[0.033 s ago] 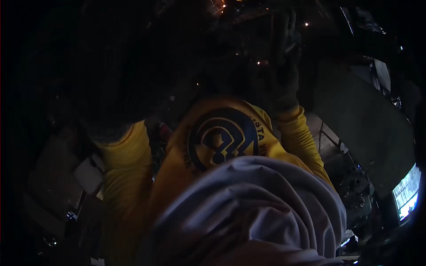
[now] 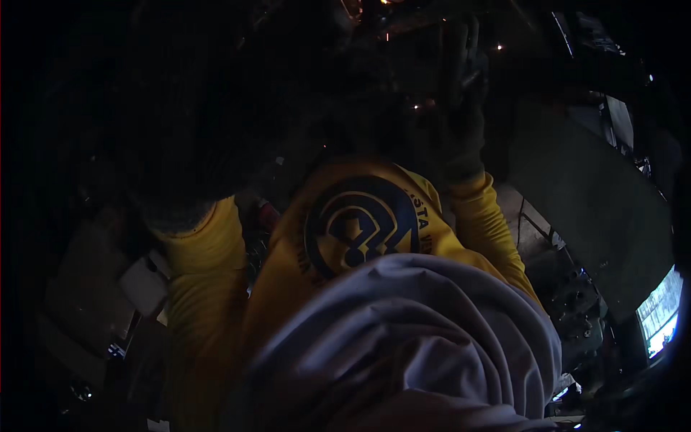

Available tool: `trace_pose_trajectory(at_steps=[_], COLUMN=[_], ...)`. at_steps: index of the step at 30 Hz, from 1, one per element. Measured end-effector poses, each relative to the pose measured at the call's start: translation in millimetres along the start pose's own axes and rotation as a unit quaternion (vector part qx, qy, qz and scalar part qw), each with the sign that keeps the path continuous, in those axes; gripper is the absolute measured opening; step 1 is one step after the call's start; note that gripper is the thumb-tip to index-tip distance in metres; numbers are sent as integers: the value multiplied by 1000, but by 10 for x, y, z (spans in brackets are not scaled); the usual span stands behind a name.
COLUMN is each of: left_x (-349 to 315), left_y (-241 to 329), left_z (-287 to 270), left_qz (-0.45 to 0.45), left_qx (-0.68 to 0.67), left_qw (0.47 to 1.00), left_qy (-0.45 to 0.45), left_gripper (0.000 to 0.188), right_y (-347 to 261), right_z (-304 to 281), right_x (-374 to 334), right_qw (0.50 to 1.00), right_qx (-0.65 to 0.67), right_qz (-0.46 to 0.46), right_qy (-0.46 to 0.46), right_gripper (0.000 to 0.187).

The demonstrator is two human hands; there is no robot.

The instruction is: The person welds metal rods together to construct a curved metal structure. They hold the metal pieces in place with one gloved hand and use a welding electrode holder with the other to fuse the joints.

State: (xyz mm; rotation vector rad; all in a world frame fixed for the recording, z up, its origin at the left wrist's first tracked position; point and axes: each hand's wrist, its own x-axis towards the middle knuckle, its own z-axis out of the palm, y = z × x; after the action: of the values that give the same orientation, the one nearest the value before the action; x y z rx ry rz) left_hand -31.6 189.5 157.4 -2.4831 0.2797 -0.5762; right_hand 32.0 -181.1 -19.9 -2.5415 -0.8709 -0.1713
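The middle of the scene is very dark. My right hand [image 2: 464, 122], in a dark glove below a yellow sleeve [image 2: 486, 216], is raised at the upper right. Its fingers look bent round something dark and upright that I cannot make out. Beside it, on the left, a dark flat piece [image 2: 417, 54] shows faintly. Of my left hand only the grey glove cuff [image 2: 176, 212] shows, at the end of the other yellow sleeve; shadow hides its fingers and anything in them. Small orange sparks [image 2: 386, 3] glow at the top and near my right hand.
My yellow shirt with a dark round print [image 2: 360, 223] and a pale grey cloth [image 2: 417, 331] fill the lower middle. A large greenish-grey panel [image 2: 583, 194] stands at the right, with a bright opening [image 2: 662, 313] beyond it. A pale box-like thing [image 2: 144, 282] lies left of my left sleeve.
The sparks glow in slightly different places, and a few have faded. My arms have not visibly moved.
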Motion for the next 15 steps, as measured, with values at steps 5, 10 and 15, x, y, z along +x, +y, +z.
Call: trace_pose_trajectory(at_steps=[5, 10, 15], left_x=[23, 95, 115], left_y=[-23, -19, -11], left_z=[1, 66, 97], left_qz=[-8, -7, -10], left_qx=[-9, -29, -49], left_qw=[999, 998, 996], left_qy=[29, 56, 78], left_gripper=[29, 28, 27], right_y=[-56, -75, -112], right_z=[-21, -114, -166], right_x=[109, 127, 166], right_qw=[959, 866, 891], right_qx=[266, 410, 349], right_qz=[72, 284, 283], right_qy=[68, -37, -68], right_gripper=[30, 48, 46])
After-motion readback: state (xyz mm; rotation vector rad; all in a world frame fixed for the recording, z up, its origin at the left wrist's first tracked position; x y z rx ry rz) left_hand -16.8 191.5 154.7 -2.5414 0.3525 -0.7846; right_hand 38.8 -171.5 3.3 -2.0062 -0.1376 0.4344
